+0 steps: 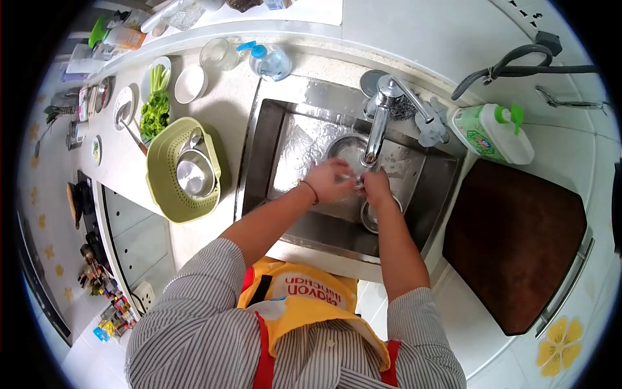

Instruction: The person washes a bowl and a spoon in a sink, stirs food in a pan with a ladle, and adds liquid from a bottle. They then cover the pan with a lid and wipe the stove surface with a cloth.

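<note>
Both my hands are over the metal sink [275, 142], just below the chrome faucet [379, 133]. My right hand [376, 187] is closed around a small, shiny thing under the spout; its kind is too blurred to make out. Close beside it on the left is my left hand [329, 181], fingers curved toward the same thing. Motion smears those fingertips, so their grip cannot be told. A round metal bowl [343, 144] sits in the sink behind my hands. Partly hidden under my right wrist is another round metal vessel [370, 219].
Left of the sink stands a green colander basket [155, 175] with a metal pot [195, 174] inside. Leafy celery [155, 111], a white bowl [191, 84] and a blue pump bottle [271, 63] are behind. To the right are a detergent jug [489, 135] and a dark brown board [515, 240].
</note>
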Action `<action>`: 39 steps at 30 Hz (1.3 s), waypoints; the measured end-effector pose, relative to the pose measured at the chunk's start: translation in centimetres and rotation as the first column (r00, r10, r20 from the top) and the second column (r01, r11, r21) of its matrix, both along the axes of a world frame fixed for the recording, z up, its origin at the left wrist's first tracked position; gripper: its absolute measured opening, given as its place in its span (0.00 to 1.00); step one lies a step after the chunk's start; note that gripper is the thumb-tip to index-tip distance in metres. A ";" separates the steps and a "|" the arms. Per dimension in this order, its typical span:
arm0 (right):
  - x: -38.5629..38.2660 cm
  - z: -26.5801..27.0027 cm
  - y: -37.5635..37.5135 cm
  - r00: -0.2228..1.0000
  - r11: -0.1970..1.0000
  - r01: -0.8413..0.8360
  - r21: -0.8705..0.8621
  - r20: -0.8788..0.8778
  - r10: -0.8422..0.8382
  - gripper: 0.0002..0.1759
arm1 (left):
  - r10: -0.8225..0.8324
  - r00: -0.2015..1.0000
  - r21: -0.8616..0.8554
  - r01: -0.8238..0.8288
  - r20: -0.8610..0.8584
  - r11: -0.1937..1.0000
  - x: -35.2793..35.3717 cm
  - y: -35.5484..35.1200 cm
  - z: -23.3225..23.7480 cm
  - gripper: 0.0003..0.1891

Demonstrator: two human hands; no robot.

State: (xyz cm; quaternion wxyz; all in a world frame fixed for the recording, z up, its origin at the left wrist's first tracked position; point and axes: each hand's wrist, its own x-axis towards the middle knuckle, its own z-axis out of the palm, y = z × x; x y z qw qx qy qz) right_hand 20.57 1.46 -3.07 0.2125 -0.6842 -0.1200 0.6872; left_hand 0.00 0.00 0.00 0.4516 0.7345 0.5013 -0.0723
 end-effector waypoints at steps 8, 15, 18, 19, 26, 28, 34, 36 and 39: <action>-2.0 5.7 -0.2 0.756 0.769 -0.515 0.379 0.623 0.200 0.16 | 0.836 0.548 -0.350 -0.786 -0.014 0.510 0.3 -2.1 -7.3 0.31; -7.1 -1.7 -2.8 0.934 0.934 0.357 0.011 -0.019 -0.357 0.24 | 0.976 0.181 -0.480 -0.849 0.125 0.219 3.3 -6.1 -5.0 0.22; -7.6 -7.4 -2.7 0.966 0.984 0.138 0.110 0.202 -0.158 0.42 | 0.814 0.576 -0.147 -0.801 0.073 0.580 1.0 -5.2 0.4 0.20; -7.7 -8.4 -2.5 0.916 0.971 0.018 0.238 0.386 -0.111 0.48 | 0.792 0.610 -0.143 -0.783 0.014 0.606 0.8 -4.3 3.3 0.21; -4.6 0.0 -0.7 0.577 0.601 -0.748 0.281 0.723 0.381 0.20 | 0.314 0.861 -0.280 -0.441 -0.401 0.852 -4.0 -2.5 4.9 0.28; -2.6 2.7 -1.7 0.436 0.280 -0.900 0.334 0.688 0.581 0.17 | 0.276 0.862 -0.133 -0.361 -0.426 0.923 -4.3 -2.6 6.9 0.27; 7.8 -3.6 -6.1 0.079 0.421 -0.899 -0.119 0.902 0.425 0.33 | 0.386 0.868 0.348 -0.274 -0.311 0.897 -9.8 -4.3 11.7 0.38; 8.8 -1.2 -5.6 0.173 0.468 -0.861 -0.200 0.751 0.637 0.27 | 0.440 0.855 0.348 -0.338 -0.275 0.874 -11.4 -4.6 16.4 0.39; 10.7 -3.0 -6.0 0.119 0.297 -0.946 -0.128 0.716 0.688 0.28 | 0.558 0.828 0.469 -0.470 -0.060 0.748 -15.3 -6.6 20.5 0.39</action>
